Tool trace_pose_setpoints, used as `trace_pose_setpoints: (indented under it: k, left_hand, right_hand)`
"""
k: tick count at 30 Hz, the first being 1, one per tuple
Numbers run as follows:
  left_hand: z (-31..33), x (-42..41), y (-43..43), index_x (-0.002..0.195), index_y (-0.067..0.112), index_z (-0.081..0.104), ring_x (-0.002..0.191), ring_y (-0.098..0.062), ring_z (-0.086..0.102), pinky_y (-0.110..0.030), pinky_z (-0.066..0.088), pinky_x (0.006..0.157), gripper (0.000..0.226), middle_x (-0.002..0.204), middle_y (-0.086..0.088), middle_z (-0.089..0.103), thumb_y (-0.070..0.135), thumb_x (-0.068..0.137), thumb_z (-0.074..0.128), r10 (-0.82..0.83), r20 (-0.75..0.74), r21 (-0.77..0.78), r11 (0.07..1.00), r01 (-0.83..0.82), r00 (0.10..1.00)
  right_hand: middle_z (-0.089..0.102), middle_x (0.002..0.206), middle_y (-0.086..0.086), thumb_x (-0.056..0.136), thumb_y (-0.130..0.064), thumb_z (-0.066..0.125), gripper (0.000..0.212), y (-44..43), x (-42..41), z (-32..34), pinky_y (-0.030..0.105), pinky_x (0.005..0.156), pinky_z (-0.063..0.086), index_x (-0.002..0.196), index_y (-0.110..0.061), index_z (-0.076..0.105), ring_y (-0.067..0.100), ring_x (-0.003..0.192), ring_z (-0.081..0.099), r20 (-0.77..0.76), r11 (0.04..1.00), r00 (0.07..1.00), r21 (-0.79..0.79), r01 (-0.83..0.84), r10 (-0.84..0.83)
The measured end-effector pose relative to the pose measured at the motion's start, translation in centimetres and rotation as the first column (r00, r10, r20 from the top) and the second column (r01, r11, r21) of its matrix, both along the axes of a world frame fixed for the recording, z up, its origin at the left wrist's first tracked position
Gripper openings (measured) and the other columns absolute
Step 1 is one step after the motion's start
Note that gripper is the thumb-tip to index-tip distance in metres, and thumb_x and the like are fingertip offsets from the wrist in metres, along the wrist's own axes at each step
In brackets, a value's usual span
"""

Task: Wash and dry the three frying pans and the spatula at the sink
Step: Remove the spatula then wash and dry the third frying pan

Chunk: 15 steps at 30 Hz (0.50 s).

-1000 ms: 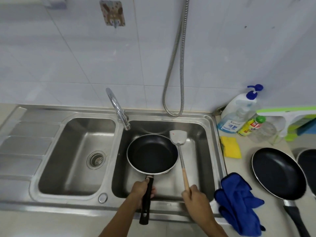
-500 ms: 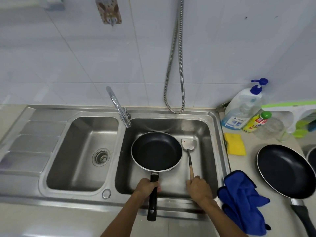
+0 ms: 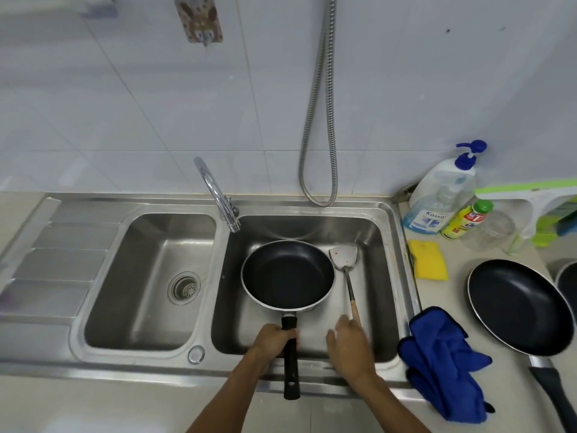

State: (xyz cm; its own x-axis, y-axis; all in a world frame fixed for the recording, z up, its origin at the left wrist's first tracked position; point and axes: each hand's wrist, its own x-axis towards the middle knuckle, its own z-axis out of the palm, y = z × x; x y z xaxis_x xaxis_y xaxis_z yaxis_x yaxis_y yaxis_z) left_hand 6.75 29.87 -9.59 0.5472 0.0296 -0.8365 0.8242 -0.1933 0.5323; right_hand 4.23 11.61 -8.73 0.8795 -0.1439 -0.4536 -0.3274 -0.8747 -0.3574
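A black frying pan point(image 3: 287, 273) sits in the right basin point(image 3: 384, 276) of the steel sink. My left hand point(image 3: 273, 339) grips its black handle near the pan. To the pan's right lies the metal spatula point(image 3: 345, 257), blade toward the back wall. My right hand point(image 3: 351, 351) rests over the end of its wooden handle with the fingers nearly straight. A second black pan point(image 3: 518, 307) lies on the counter to the right. The rim of a third pan point(image 3: 569, 285) shows at the frame's right edge.
A blue cloth point(image 3: 443, 360) is bunched on the sink's right rim, with a yellow sponge point(image 3: 427, 259) behind it. A soap pump bottle point(image 3: 437, 195) and a detergent bottle point(image 3: 465, 220) stand at the back right. The faucet point(image 3: 215, 192) points at the divider beside the left basin point(image 3: 150, 276).
The spatula came down from upright above the pan to lie flat in the basin, and my right hand's grip on it loosened. My left hand kept hold of the pan handle.
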Motion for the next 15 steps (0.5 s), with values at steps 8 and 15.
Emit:
trace_pose_setpoints:
  k: [8,15]
  left_hand:
    - [1.4,0.9,-0.1,0.107,-0.011,0.068,0.078,-0.026,0.074,-0.037,0.062,0.080,0.029,0.106,-0.026,0.073,0.015,0.095,0.071,-0.037,-0.007,-0.145,0.989,0.036,0.999]
    - [1.2,-0.1,2.1,0.087,0.004,0.073,0.068,-0.023,0.069,-0.040,0.059,0.079,0.017,0.075,-0.010,0.072,0.018,0.091,0.063,-0.404,0.141,-0.015,0.912,0.410,0.904]
  right_hand:
    - [0.070,0.090,0.018,0.104,-0.052,0.033,0.058,5.5,-0.1,0.6,0.036,0.073,0.056,0.099,-0.004,0.065,0.030,0.075,0.065,-0.554,0.599,0.725,0.437,0.671,-0.409]
    - [0.053,0.052,0.008,0.101,-0.061,0.030,0.069,8.7,-0.7,1.0,0.026,0.040,0.041,0.064,-0.008,0.056,0.022,0.039,0.048,-0.577,0.524,0.648,0.396,0.754,-0.497]
